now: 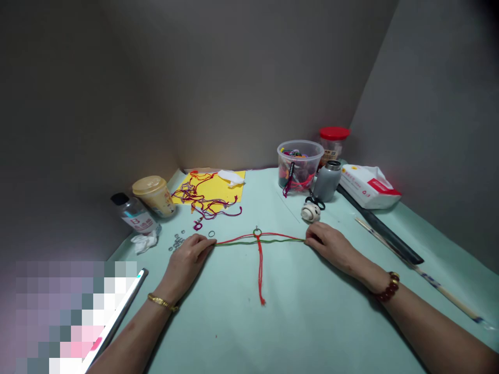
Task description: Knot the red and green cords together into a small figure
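Observation:
Red and green cords stretch sideways across the pale green tabletop. My left hand pinches their left ends, and my right hand pinches the right ends. Midway between the hands sits a small ring with green around it, joined to the cords. A red cord tail hangs from it toward me, lying on the table. Just beyond my left fingertips lies a loose metal ring. Several tiny rings are scattered beside that hand. Past my right hand rests a white round figure.
Tangled purple and red cords lie on a yellow sheet. A clear tub, a grey bottle and a tissue pack stand at back right. A cup and a bottle are left; a tablet-like edge is nearer.

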The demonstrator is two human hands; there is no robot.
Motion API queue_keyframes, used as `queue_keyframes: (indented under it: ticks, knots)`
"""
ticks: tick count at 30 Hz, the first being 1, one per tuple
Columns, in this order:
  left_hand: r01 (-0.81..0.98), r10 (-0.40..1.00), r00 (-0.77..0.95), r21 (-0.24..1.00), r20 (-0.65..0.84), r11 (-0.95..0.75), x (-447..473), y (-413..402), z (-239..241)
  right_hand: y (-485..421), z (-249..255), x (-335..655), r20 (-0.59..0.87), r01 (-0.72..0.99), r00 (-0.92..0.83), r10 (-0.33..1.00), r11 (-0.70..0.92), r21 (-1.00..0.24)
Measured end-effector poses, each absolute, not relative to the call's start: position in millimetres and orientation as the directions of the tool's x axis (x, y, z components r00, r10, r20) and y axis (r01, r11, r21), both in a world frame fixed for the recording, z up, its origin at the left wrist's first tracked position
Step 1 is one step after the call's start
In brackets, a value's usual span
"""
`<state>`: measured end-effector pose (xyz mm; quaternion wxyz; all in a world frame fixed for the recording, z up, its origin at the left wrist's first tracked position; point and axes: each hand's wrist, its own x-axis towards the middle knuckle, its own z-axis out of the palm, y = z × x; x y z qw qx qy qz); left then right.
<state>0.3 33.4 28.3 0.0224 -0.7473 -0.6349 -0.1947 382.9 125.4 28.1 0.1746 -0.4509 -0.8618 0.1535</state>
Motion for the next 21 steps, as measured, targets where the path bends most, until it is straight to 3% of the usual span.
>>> queue_keyframes:
  ticks: [8,16,21]
  knots:
    - [0.97,0.953,0.048,0.215,0.298,-0.116,4,32,31,128,21,388,0.196,0.718,-0.486,0.852,0.517,-0.466]
    - [0.984,0.961,0.016,0.165,0.278,-0.064,8,32,32,126,19,389,0.237,0.684,-0.579,0.78,0.623,-0.38]
    - [0.973,0.955,-0.007,0.222,0.297,-0.061,3,31,32,124,24,388,0.223,0.707,-0.498,0.838,0.541,-0.455]
